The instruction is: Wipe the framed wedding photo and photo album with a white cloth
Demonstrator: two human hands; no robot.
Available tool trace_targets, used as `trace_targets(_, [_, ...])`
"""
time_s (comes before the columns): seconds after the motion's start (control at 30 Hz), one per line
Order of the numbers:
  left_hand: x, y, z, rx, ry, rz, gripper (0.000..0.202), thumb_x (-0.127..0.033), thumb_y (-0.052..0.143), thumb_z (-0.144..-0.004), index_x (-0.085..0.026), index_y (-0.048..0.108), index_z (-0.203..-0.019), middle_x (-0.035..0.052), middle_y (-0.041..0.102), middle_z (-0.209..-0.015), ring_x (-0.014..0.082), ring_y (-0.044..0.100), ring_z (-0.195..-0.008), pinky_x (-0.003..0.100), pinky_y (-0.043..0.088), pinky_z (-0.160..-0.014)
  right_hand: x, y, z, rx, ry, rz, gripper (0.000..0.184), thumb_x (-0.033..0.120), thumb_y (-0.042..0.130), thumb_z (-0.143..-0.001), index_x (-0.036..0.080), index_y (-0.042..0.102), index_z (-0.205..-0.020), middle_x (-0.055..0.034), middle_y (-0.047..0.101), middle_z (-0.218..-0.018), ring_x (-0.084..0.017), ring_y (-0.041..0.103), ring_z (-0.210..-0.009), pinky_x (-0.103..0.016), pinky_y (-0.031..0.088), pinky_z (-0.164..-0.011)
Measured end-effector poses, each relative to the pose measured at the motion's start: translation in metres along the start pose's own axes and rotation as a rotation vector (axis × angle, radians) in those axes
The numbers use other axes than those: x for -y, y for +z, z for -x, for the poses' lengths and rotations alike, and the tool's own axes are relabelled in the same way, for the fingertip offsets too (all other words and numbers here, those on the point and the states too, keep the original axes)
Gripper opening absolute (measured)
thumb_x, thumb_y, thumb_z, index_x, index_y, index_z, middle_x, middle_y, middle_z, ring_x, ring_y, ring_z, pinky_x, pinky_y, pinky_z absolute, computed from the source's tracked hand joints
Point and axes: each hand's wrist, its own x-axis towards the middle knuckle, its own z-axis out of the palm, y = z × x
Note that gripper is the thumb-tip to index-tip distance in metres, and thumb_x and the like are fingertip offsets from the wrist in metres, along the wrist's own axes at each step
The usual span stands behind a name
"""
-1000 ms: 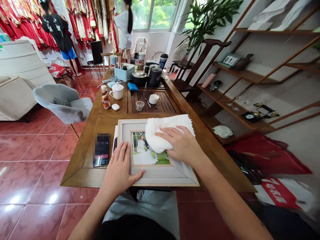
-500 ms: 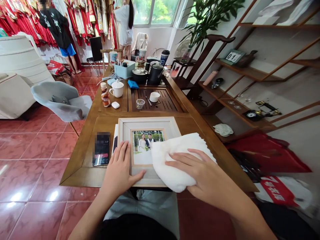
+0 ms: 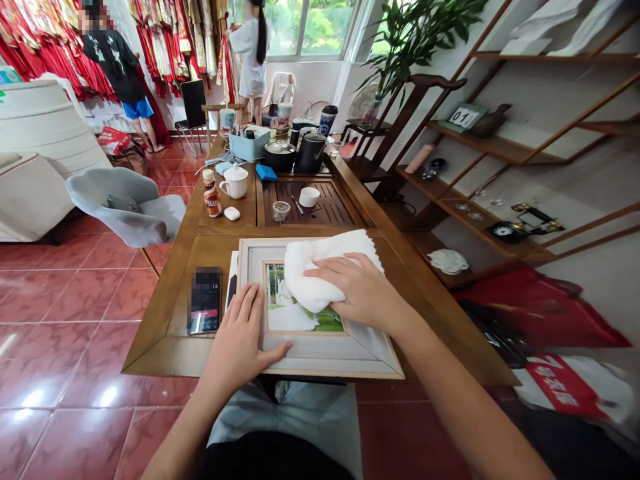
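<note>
A picture frame [image 3: 320, 357] with a pale, wide border lies flat at the near edge of the wooden table. Inside it is a photo [image 3: 287, 317] of a garden scene, its upper right part hidden under a white cloth [image 3: 315, 277]. My left hand [image 3: 245, 330] rests flat on the frame's left border, fingers apart and nothing in them. With bent fingers, my right hand [image 3: 357, 290] grips the bunched cloth and presses it on the frame's upper middle. Left of the frame lies a phone [image 3: 205, 303] with its screen lit.
Farther up the table [image 3: 170, 313] stand a brown-labelled bottle [image 3: 212, 197], a lidded white cup [image 3: 234, 181], an earbud case [image 3: 231, 213] and a tea tray [image 3: 330, 207] with a small white bowl [image 3: 309, 196]. Shelves [image 3: 480, 220] line the right. Two people stand by hanging garments.
My right hand has moved the cloth up and left, from the frame's lower right onto the photo's upper part. The frame's lower right corner now shows. My left hand stays in place.
</note>
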Motion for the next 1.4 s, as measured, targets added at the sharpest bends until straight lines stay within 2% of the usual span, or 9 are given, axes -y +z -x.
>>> trace_targets(0.2, [0.001, -0.002, -0.001, 0.016, 0.001, 0.022, 0.097, -0.069, 0.061, -0.088, -0.01, 0.029, -0.157, 0.021, 0.037, -0.162, 0.0354, 0.025, -0.156, 0.051, 0.029, -0.125, 0.018, 0.01, -0.028, 0.059, -0.107, -0.121, 0.063, 0.013, 0.058, -0.073, 0.019, 0.061, -0.136, -0.0149, 0.061, -0.143, -0.03, 0.056, -0.13, -0.054, 0.029, -0.112])
trace_targets(0.33, [0.0, -0.002, -0.001, 0.012, 0.0, 0.033, 0.094, -0.068, 0.061, -0.088, -0.01, 0.031, -0.156, 0.0212, 0.038, -0.162, 0.0364, 0.026, -0.155, 0.053, 0.029, -0.125, 0.02, 0.013, -0.034, 0.081, -0.13, -0.148, 0.063, 0.014, 0.058, -0.075, 0.02, 0.06, -0.137, -0.0155, 0.061, -0.144, -0.03, 0.055, -0.131, -0.055, 0.028, -0.114])
trace_targets(0.47, [-0.001, -0.002, -0.001, 0.007, -0.009, 0.04, 0.091, -0.067, 0.063, -0.087, -0.011, 0.034, -0.153, 0.0223, 0.038, -0.161, 0.037, 0.024, -0.156, 0.054, 0.029, -0.125, 0.022, 0.008, -0.025, 0.114, -0.17, -0.182, 0.062, 0.014, 0.059, -0.075, 0.021, 0.061, -0.136, -0.0157, 0.062, -0.142, -0.03, 0.055, -0.131, -0.055, 0.028, -0.113])
trace_targets(0.67, [-0.001, -0.005, -0.001, 0.048, 0.003, 0.061, 0.088, -0.052, 0.07, -0.084, -0.009, 0.035, -0.153, 0.0238, 0.037, -0.161, 0.0365, 0.021, -0.157, 0.053, 0.031, -0.125, 0.039, 0.001, -0.003, 0.213, -0.227, -0.313, 0.056, 0.015, 0.061, -0.074, 0.025, 0.066, -0.129, -0.0111, 0.067, -0.136, -0.028, 0.057, -0.129, -0.052, 0.027, -0.113])
trace_targets(0.8, [0.0, -0.004, -0.001, 0.028, 0.002, 0.069, 0.088, -0.05, 0.069, -0.085, -0.012, 0.032, -0.155, 0.0224, 0.037, -0.161, 0.0365, 0.022, -0.157, 0.054, 0.032, -0.124, 0.043, 0.0, 0.004, 0.206, -0.221, -0.31, 0.055, 0.014, 0.06, -0.074, 0.024, 0.066, -0.127, -0.0111, 0.068, -0.134, -0.027, 0.059, -0.128, -0.051, 0.028, -0.112])
trace_targets(0.93, [0.001, -0.001, -0.001, 0.005, -0.004, 0.037, 0.093, -0.055, 0.067, -0.086, -0.014, 0.026, -0.158, 0.0198, 0.035, -0.164, 0.0357, 0.024, -0.156, 0.052, 0.032, -0.124, 0.038, -0.006, 0.013, 0.2, -0.161, -0.275, 0.057, 0.011, 0.057, -0.069, 0.024, 0.068, -0.123, -0.0103, 0.069, -0.132, -0.028, 0.06, -0.125, -0.052, 0.03, -0.112])
trace_targets(1.07, [0.0, 0.001, 0.0, -0.01, -0.009, 0.004, 0.096, -0.067, 0.06, -0.088, -0.011, 0.026, -0.159, 0.0194, 0.036, -0.164, 0.0347, 0.024, -0.156, 0.05, 0.033, -0.124, 0.029, -0.017, 0.031, 0.171, -0.093, -0.221, 0.053, 0.01, 0.055, -0.067, 0.024, 0.071, -0.115, -0.0094, 0.072, -0.125, -0.028, 0.064, -0.119, -0.051, 0.033, -0.109])
trace_targets(1.2, [0.0, 0.0, 0.0, -0.003, -0.014, -0.01, 0.097, -0.071, 0.057, -0.089, -0.009, 0.028, -0.158, 0.0196, 0.036, -0.164, 0.0342, 0.025, -0.156, 0.049, 0.032, -0.124, 0.021, -0.023, 0.047, 0.139, -0.057, -0.159, 0.054, 0.009, 0.053, -0.065, 0.026, 0.071, -0.112, -0.0067, 0.073, -0.123, -0.028, 0.065, -0.117, -0.051, 0.035, -0.107])
trace_targets(1.4, [0.001, 0.0, 0.0, 0.009, -0.007, -0.016, 0.098, -0.072, 0.056, -0.09, -0.008, 0.028, -0.158, 0.0199, 0.035, -0.164, 0.0345, 0.024, -0.156, 0.049, 0.031, -0.124, 0.019, -0.018, 0.045, 0.084, -0.061, -0.061, 0.054, 0.01, 0.053, -0.067, 0.025, 0.07, -0.116, -0.0074, 0.071, -0.127, -0.027, 0.064, -0.117, -0.05, 0.035, -0.107])
